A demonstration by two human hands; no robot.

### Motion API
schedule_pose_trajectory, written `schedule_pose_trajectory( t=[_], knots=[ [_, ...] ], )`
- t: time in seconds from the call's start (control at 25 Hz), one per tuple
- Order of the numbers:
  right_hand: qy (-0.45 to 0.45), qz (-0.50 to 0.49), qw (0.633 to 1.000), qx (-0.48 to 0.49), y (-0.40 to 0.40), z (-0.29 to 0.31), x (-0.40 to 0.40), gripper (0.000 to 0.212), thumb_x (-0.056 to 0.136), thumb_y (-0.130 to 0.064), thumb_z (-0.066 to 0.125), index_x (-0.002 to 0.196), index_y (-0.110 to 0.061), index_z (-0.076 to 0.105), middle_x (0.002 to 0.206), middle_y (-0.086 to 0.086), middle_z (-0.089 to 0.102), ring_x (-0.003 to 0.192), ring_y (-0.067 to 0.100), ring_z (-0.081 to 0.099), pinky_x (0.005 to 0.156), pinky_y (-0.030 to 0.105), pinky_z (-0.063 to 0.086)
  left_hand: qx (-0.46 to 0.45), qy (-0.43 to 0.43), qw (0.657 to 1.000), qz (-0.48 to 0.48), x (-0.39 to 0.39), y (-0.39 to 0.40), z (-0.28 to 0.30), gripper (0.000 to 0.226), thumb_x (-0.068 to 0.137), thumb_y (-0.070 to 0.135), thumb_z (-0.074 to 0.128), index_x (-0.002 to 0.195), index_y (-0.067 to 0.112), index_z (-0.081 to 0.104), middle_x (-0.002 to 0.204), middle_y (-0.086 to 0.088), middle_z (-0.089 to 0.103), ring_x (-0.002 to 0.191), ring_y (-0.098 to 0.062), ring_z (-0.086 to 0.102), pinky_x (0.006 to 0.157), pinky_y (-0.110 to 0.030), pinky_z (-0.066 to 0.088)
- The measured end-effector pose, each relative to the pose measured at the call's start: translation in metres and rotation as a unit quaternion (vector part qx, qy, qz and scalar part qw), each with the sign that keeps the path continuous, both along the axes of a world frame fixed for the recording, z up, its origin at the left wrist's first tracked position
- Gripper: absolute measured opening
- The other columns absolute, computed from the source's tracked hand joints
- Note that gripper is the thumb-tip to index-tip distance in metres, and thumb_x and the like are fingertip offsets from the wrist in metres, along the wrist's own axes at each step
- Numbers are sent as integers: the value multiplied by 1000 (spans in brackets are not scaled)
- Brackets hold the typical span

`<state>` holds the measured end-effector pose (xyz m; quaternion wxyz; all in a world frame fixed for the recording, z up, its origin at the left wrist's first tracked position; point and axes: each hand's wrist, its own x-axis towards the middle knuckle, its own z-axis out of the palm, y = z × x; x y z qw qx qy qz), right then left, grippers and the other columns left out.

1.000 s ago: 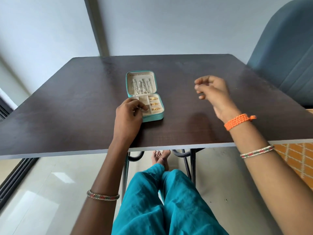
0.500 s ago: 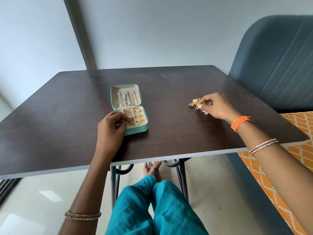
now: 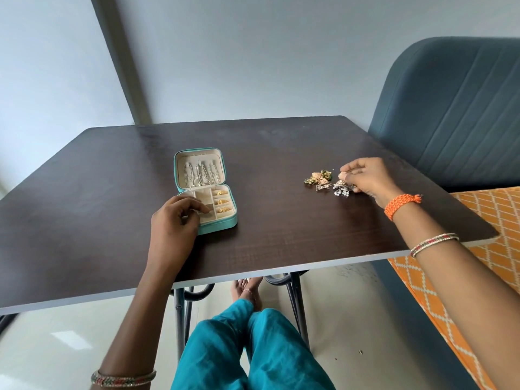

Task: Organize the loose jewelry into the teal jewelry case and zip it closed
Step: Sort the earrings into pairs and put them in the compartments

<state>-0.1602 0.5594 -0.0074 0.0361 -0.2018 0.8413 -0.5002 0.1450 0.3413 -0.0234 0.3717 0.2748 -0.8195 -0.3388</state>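
Teal case (image 3: 222, 223), zip-round, lying open on the dark table (image 3: 281, 249), left of centre. Lid (image 3: 200, 171) folded back on the far side, cream lining, three silver chains hung in it. Tray (image 3: 213, 205) on the near side, divided; three gold rings in the right-hand column, the middle compartments showing bare lining.

Left hand (image 3: 176, 223): rests on the tray's near-left corner, fingers curled, fingertips at the left compartments. Whether it pinches a piece there cannot be told; it appears to steady the case.

Loose jewelry (image 3: 327, 181): small heap of gold, green and silver earrings on the table, well to the right of the case, apart from it. No single long axis; the heap spreads roughly left to right.

Right hand (image 3: 365, 178): at the heap's right end, touching it, thumb and forefinger closed narrowly on one pale gold piece (image 3: 342, 175) raised just above the rest.

Governing relation: the heap lies directly under and left of the right hand's fingers, while the case lies further left still, beside the left hand. The right hand is much the nearer to the jewelry; the left is the nearer to the tray. The carry, as judged, runs leftward across bare table to an unfilled compartment. Zip not yet run.
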Motion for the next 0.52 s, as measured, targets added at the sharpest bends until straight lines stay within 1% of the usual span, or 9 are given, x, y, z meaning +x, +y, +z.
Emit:
schedule_pose_trajectory(
  t=[0.04,0.12,0.2,0.24,0.28,0.36,0.4,0.48,0.52],
  knots=[
    [6,8,1000,15,-1,-1,-1,19,79,-5,73,72,-21,65,76,5,68,72,15,63,56,21,46,0,-2,1000,1,0,0,0,29,84,-10,51,81,9,73,103,10,58,93,-9,54,68,-1,42],
    [31,12,999,39,-7,-1,-5,16,81,-9,72,71,-21,67,79,4,69,77,16,63,65,25,49,1,1,1000,0,0,1,0,30,85,-10,51,81,10,72,103,10,58,94,-9,54,67,-1,42],
    [79,-10,995,61,-14,1,-9,13,83,-13,68,72,-19,68,77,0,67,81,19,64,75,29,52,4,2,1000,-1,1,2,1,29,86,-10,51,81,10,72,105,8,58,95,-10,54,66,1,42],
    [96,-11,992,77,-17,5,-9,9,84,-15,68,75,-19,69,74,-2,65,81,19,64,76,29,52,6,1,1000,-2,1,3,2,29,86,-10,51,82,9,72,106,7,58,96,-11,54,65,1,42],
    [98,6,991,96,-21,8,-9,4,83,-20,69,79,-19,69,71,-5,63,77,17,63,73,27,51,9,0,1000,-4,1,3,3,28,87,-10,51,82,8,72,107,7,58,97,-12,54,64,2,42],
    [72,72,984,145,-29,15,-5,12,80,-29,74,85,-20,68,67,-9,57,66,13,56,60,24,44,12,0,1000,-6,1,4,3,28,87,-9,51,82,8,72,108,6,57,98,-12,53,63,2,42],
    [59,97,978,173,-33,18,-4,14,79,-30,75,86,-19,69,66,-10,54,62,11,52,55,21,39,10,1,1000,-5,1,4,3,28,87,-9,51,82,9,72,108,6,57,98,-12,53,64,2,42],
    [51,120,970,205,-40,22,-3,10,80,-19,74,87,-13,70,64,-8,53,60,10,49,51,19,36,6,1,1000,-5,1,4,3,29,87,-10,51,81,10,71,107,6,58,97,-11,53,65,2,42],
    [55,125,969,206,-42,23,-6,7,80,-15,73,86,-11,71,65,-7,55,63,10,50,53,20,37,7,1,1000,-6,1,4,3,29,86,-10,52,81,11,71,106,7,58,96,-11,53,65,2,42]
  ],
)
